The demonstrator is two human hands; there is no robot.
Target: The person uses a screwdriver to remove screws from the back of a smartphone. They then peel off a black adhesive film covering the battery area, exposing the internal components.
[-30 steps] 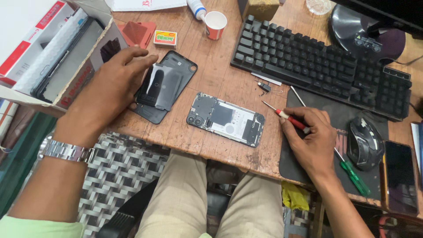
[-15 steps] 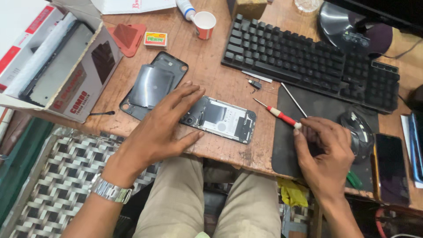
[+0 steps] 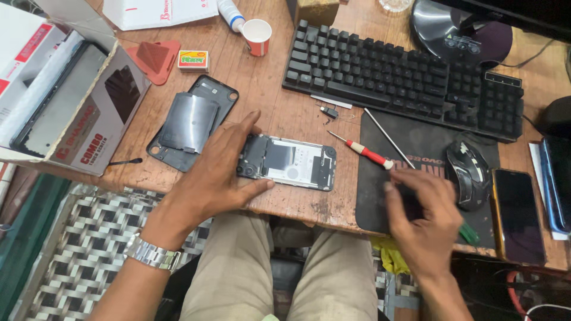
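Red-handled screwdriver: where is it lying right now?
In the head view the red-handled screwdriver lies right of centre, across the left edge of the black mouse mat, between the opened phone and the right hand.

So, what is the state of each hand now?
Left hand: open, resting on the opened phone.
Right hand: on the mousepad; grip cannot be told.

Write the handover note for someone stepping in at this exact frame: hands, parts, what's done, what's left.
Left hand: open, steadying the left end of the opened phone near the table's front edge.
Right hand: on the mouse pad, fingers curled; what it holds is hidden.
Red screwdriver lies loose across the pad's left edge.
Back cover lies off to the phone's left.
Done: cover removed, internals exposed.
Left: the phone remains open, cover not refitted.
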